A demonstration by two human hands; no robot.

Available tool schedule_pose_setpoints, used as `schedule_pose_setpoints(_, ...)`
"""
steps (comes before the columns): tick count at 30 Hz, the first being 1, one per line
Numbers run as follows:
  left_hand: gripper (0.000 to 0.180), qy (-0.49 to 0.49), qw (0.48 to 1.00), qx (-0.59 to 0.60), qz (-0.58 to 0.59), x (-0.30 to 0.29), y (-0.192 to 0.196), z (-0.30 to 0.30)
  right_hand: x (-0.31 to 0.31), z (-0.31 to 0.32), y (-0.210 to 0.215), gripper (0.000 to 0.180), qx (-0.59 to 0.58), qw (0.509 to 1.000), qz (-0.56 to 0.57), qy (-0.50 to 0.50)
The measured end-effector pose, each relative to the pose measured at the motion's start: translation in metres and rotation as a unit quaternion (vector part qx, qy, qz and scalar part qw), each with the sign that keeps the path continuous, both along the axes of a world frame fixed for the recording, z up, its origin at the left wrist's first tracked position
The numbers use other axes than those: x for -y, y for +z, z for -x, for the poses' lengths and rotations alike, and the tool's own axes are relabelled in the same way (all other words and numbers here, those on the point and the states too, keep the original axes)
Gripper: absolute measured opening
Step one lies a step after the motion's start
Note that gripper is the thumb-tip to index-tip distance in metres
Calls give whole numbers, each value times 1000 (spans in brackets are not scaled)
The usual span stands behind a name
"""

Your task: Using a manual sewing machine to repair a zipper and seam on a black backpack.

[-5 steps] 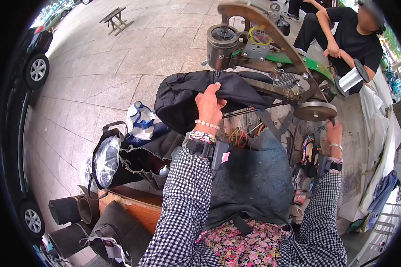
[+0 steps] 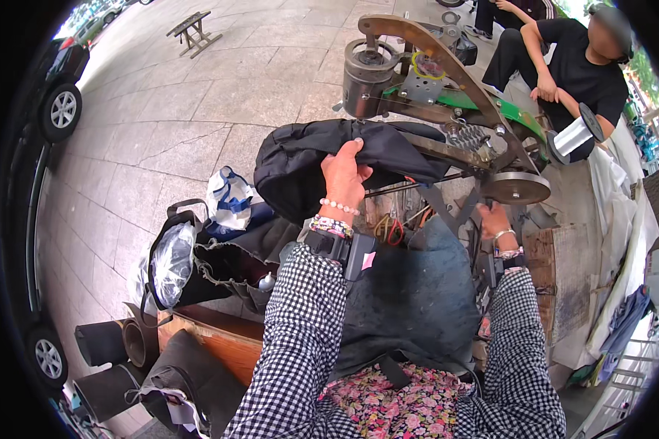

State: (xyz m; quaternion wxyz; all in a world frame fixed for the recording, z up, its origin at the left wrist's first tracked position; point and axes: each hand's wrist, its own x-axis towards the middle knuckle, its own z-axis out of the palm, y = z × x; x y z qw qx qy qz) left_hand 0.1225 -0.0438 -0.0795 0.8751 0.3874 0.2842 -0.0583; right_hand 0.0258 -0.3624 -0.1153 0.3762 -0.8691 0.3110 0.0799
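Soft black bag (image 2: 289, 161), held by 1 hand

The bag sits under the sewing machine's (image 2: 454, 96) left end. It looks light, floppy, perhaps slick; its near edge should suit gripping. The left hand (image 2: 343, 177) grips cloth there; the right hand (image 2: 496, 222) curls near the wheel (image 2: 516, 188), contents unclear.

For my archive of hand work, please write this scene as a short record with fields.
Left hand: gripping the black fabric item
Right hand: near the metal wheel; contact unclear
Machine: metal, with a green part; black fabric item at its cylinder end
Lap: dark cover
Left side: white-and-blue bag
Nearby person: black shirt, knees bent
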Motion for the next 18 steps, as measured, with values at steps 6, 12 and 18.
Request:
schedule_pose_setpoints(6,23,6,1000,-7,7,-1,5,1,4,11,118,36,158,986,38,-32)
schedule_pose_setpoints(12,17,-29,998,1,51,4,8,-1,79,24,33,32,138,978,139,-70)
schedule_pose_setpoints(18,15,-30,998,22,41,0,3,-1,-35,-12,59,24,4,1000,-24,-7)
